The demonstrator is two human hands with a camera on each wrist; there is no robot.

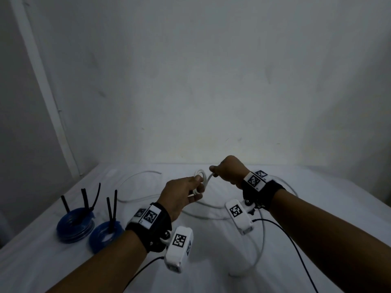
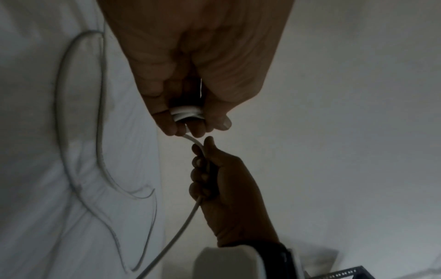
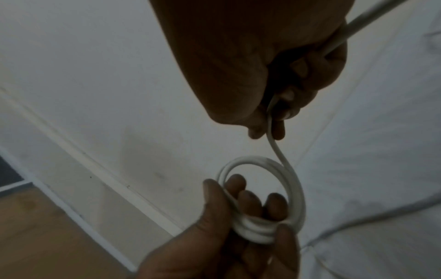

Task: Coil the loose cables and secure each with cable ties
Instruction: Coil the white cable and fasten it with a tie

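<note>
Cable (image 1: 259, 246), white and loose, trails nearest the person, looping over the white sheet (image 1: 317, 218) below the right forearm and running up past the right wrist camera (image 1: 240, 216). A thin black lead (image 1: 294, 244) hangs from that camera, and another runs from the left wrist camera (image 1: 179, 246). Farther on, both hands are raised above the sheet. The left hand (image 1: 182, 197) pinches a small coil (image 1: 201, 178) of the same cable, thumb on one side and fingers through the ring; in the right wrist view the coil (image 3: 262, 198) shows several turns stacked under the thumb, with the fingertips (image 3: 248, 200) inside the loop. In the left wrist view the coil (image 2: 187, 113) sits edge-on between thumb and fingers. Just beside it, the right hand (image 1: 229, 172) is closed in a fist round the cable where it leaves the coil, the strand entering between thumb and forefinger and leaving at the heel of the hand (image 2: 224, 177). To the left, well apart from the hands, two blue coils (image 1: 74, 227) (image 1: 104, 235) lie on the sheet, each bound with black ties (image 1: 87, 199) (image 1: 112, 210) whose tails stand up. Beyond the hands, more of the white cable curves across the sheet toward the wall (image 1: 211, 81), its free end (image 1: 157, 172) lying near the far edge.
</note>
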